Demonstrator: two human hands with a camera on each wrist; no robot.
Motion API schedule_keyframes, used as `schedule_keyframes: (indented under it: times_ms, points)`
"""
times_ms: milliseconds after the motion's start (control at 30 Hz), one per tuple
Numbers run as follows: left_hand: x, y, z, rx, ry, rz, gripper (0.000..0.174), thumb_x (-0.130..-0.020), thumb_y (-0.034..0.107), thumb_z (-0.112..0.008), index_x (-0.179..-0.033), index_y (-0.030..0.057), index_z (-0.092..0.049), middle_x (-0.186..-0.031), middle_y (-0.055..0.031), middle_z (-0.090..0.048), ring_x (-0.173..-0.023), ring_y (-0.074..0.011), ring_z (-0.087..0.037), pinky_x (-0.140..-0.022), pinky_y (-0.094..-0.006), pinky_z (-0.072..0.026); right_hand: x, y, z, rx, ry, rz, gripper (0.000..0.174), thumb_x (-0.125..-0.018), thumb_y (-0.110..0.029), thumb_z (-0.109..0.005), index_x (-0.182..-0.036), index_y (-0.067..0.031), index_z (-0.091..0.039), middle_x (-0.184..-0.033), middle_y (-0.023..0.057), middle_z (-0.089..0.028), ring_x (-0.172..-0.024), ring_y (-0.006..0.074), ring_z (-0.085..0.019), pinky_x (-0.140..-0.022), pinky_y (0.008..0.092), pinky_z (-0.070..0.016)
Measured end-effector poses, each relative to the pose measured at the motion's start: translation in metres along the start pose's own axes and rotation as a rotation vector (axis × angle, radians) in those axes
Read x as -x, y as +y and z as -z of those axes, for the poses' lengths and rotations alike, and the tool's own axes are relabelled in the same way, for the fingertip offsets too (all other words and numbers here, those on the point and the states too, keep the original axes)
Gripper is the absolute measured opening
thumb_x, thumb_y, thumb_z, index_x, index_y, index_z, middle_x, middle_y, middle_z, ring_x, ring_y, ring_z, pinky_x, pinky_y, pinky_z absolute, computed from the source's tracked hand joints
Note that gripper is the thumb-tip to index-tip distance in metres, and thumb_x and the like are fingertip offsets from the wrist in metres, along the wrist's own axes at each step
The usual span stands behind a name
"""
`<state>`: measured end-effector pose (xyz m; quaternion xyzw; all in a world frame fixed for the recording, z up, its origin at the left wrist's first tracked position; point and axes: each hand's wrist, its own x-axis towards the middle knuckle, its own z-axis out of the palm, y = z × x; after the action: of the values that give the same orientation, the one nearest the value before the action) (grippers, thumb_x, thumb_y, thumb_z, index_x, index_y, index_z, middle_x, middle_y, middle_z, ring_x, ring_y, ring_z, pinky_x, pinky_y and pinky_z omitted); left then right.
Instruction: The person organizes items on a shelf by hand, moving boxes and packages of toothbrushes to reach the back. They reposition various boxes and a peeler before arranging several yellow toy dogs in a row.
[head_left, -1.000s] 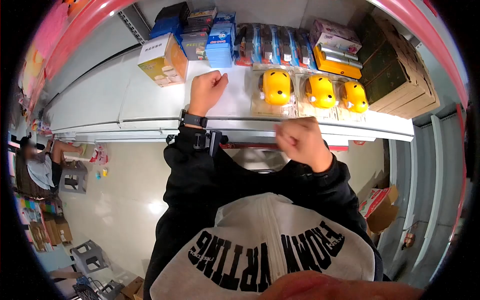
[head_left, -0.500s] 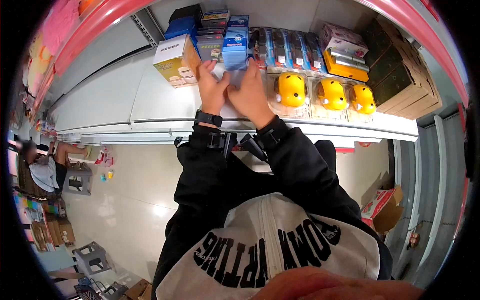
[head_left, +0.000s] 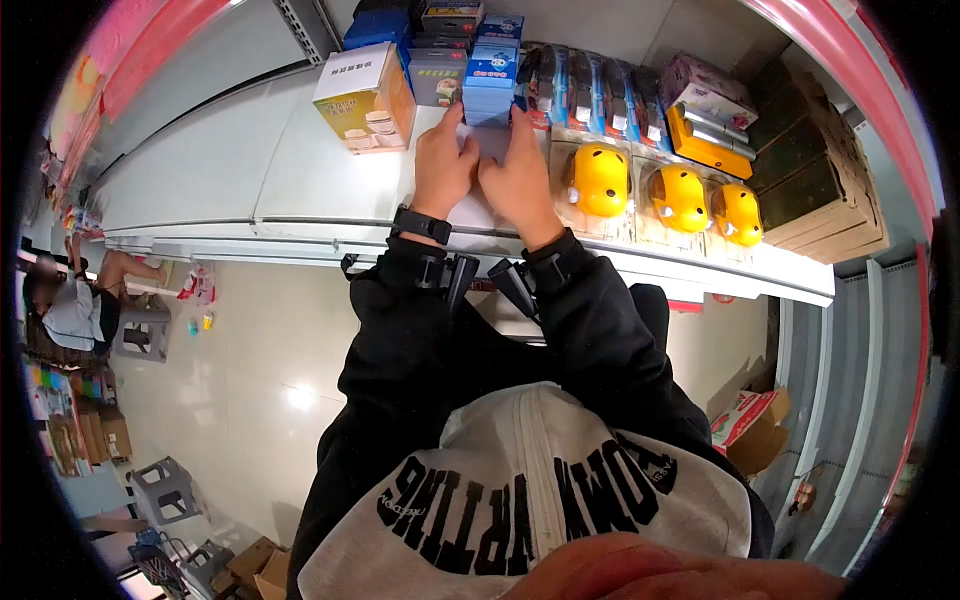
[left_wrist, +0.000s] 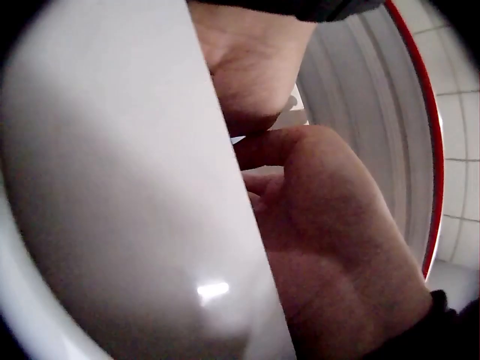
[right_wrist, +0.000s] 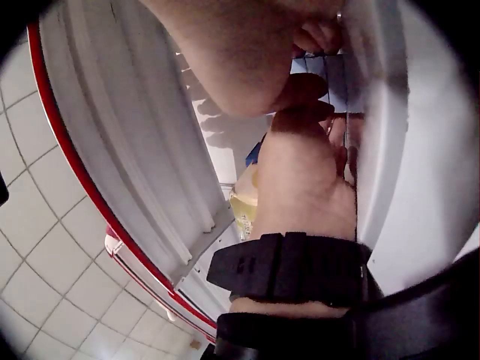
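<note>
A stack of small blue boxes [head_left: 490,88] stands on the white shelf, its front between my two hands. My left hand [head_left: 442,170] lies along the stack's left side, fingers reaching forward to its lower front. On the other side, my right hand [head_left: 520,180] has its fingertips right at the stack's right edge. The thumbs point toward each other in front of it. The right wrist view shows blue box faces [right_wrist: 341,82] between the hands. In the left wrist view a pale shelf surface [left_wrist: 127,180] hides most of the fingers.
A drinkware box [head_left: 365,105] stands left of the stack, with grey peeler boxes [head_left: 437,80] between. To the right are yellow dog-faced packs [head_left: 600,180], hanging-card packs [head_left: 585,90] and a large carton [head_left: 830,180]. A person [head_left: 75,305] sits far left.
The right hand has come forward and left from the shelf's edge to beside the left hand. Both hands have then shifted to the front of the blue stack. The view has also shifted slightly.
</note>
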<state>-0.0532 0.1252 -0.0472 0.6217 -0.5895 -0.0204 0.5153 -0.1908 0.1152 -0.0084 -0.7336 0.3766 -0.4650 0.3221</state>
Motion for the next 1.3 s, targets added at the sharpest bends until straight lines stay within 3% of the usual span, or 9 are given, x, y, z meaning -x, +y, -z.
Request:
schedule_keyframes:
  times_ms: [100,200,400,800,900,1000,1300]
  points:
    - [0.0,0.007,0.003,-0.003,-0.016,0.034,0.048,-0.079,0.01,-0.063,-0.124,-0.0038,-0.054,-0.102,-0.0236,-0.066,-0.089,-0.04,-0.063,-0.083,-0.0449,-0.0479,0.0,0.006,-0.003,0.067,0.031,0.028,0.069,-0.075,-0.009,-0.058,-0.137,0.0108,-0.036,-0.127,0.0347,-0.051,-0.119,0.0455,-0.051,-0.102,0.0433,-0.0405]
    - [0.0,0.007,0.002,0.021,0.005,0.016,0.049,-0.078,0.01,-0.064,-0.124,-0.0031,-0.054,-0.103,-0.0238,-0.066,-0.092,-0.0396,-0.063,-0.084,-0.0433,-0.0483,-0.001,0.008,-0.004,0.078,0.076,0.086,0.067,-0.076,-0.017,-0.065,-0.129,0.0173,-0.04,-0.116,0.0358,-0.055,-0.107,0.0468,-0.056,-0.094,0.0467,-0.0452]
    - [0.0,0.006,0.002,0.034,-0.002,0.041,0.051,-0.077,0.009,-0.065,-0.125,-0.0038,-0.053,-0.11,-0.0253,-0.064,-0.105,-0.0383,-0.062,-0.092,-0.0413,-0.0475,0.0,0.008,-0.004,0.057,0.096,0.098,0.066,-0.075,-0.015,-0.065,-0.128,0.0174,-0.042,-0.113,0.0354,-0.057,-0.105,0.0467,-0.058,-0.092,0.0461,-0.0468]
    - [0.002,-0.001,0.001,0.024,-0.001,-0.015,0.05,-0.079,0.008,-0.065,-0.124,-0.0069,-0.053,-0.111,-0.0273,-0.064,-0.106,-0.0388,-0.062,-0.092,-0.042,-0.048,0.002,0.007,-0.001,0.067,0.07,0.071,0.069,-0.074,-0.015,-0.064,-0.13,0.0173,-0.041,-0.115,0.035,-0.057,-0.106,0.0458,-0.058,-0.093,0.0457,-0.0468]
    - [0.002,0.003,0.005,0.008,-0.093,0.075,0.055,-0.084,0.007,-0.066,-0.134,-0.0056,-0.047,-0.125,-0.0247,-0.059,-0.121,-0.0295,-0.057,-0.096,-0.0347,-0.0453,0.001,0.011,-0.004,0.094,0.066,0.1,0.071,-0.073,-0.015,-0.064,-0.131,0.0176,-0.039,-0.117,0.0358,-0.056,-0.107,0.0461,-0.057,-0.094,0.0453,-0.0464]
    - [0.003,0.002,0.001,0.019,0.01,-0.029,0.049,-0.079,0.008,-0.065,-0.125,-0.0068,-0.053,-0.11,-0.0274,-0.064,-0.106,-0.039,-0.062,-0.091,-0.042,-0.0485,0.001,0.012,-0.003,0.105,0.054,0.103,0.072,-0.073,-0.015,-0.064,-0.131,0.0177,-0.038,-0.12,0.0365,-0.054,-0.109,0.0464,-0.056,-0.094,0.0448,-0.0462]
    - [0.002,-0.003,-0.002,0.068,0.001,0.022,0.049,-0.08,0.008,-0.066,-0.125,-0.0079,-0.053,-0.111,-0.0286,-0.063,-0.107,-0.0386,-0.062,-0.09,-0.0411,-0.0494,0.0,0.013,-0.004,0.105,0.033,0.092,0.077,-0.07,-0.014,-0.065,-0.134,0.0181,-0.035,-0.124,0.0369,-0.051,-0.112,0.0458,-0.055,-0.097,0.0437,-0.045]
